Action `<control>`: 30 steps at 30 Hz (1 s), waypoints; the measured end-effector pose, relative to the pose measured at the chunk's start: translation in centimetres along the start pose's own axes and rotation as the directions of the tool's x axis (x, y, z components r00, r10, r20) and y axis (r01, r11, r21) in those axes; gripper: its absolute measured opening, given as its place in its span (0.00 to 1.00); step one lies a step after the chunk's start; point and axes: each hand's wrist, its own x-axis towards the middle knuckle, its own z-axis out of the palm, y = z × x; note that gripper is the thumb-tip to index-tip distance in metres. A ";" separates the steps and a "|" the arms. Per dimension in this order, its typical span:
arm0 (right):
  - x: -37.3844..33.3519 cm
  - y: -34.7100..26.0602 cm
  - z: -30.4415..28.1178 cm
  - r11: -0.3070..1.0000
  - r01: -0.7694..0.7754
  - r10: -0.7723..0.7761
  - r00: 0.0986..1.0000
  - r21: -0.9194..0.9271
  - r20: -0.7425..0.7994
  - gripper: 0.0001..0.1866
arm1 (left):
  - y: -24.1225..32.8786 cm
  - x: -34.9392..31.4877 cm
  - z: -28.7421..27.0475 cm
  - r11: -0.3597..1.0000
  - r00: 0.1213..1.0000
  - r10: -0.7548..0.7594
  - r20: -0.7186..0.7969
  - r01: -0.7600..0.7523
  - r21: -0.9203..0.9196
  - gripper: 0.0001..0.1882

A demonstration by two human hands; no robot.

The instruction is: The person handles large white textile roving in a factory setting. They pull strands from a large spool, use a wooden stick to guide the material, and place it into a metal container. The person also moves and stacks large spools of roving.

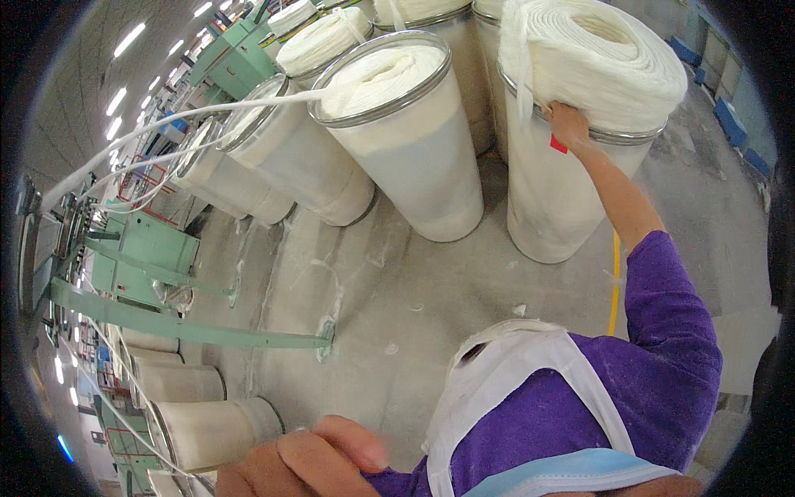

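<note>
My right hand (568, 126) reaches up at the far right. Its fingers curl at the metal rim of a tall sliver can (556, 195), just under the thick coils of white sliver (600, 62) that bulge above the top. A small red patch (558, 144) shows on the can right below my hand. Close to the camera at the bottom, my left hand (310, 464) is closed with its fingers bent. Whatever lies in those fingers, if anything, is hidden. Beside the gripped can stands another sliver can (414, 157), its sliver strand (207, 109) running off to the left.
More sliver cans (315, 170) line up to the left and behind. A green machine arm (195, 323) juts across at left, its foot on the grey floor (397, 323). Several cans (211, 431) lie lower left. Yellow line (615, 286) on the floor; blue blocks (730, 123) along the right wall.
</note>
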 end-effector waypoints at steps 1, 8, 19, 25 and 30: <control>-0.2 0.1 0.4 0.999 0.037 -0.039 0.997 -0.027 -0.068 0.20 | 0.0 -0.1 0.2 1.000 0.999 -0.015 -0.041 0.016 0.025 0.14; -2.0 1.4 -0.5 0.989 0.142 -0.149 0.972 -0.051 -0.183 0.17 | -0.5 1.1 0.5 1.000 0.998 -0.029 0.064 0.030 -0.011 0.19; -10.7 7.0 -7.6 0.984 0.099 -0.105 0.994 0.146 0.037 0.23 | -14.8 6.5 -3.1 0.960 0.952 -0.086 -0.295 0.159 0.232 0.09; -16.4 11.2 -11.4 0.992 0.122 -0.130 0.928 0.043 0.350 0.22 | -27.1 8.7 -7.4 0.723 0.961 -0.207 -0.184 0.277 0.633 0.08; -21.8 14.3 -12.2 0.986 0.158 -0.167 0.904 0.054 0.393 0.16 | -34.3 9.6 -9.3 0.354 0.958 -0.258 0.123 -0.025 0.935 0.11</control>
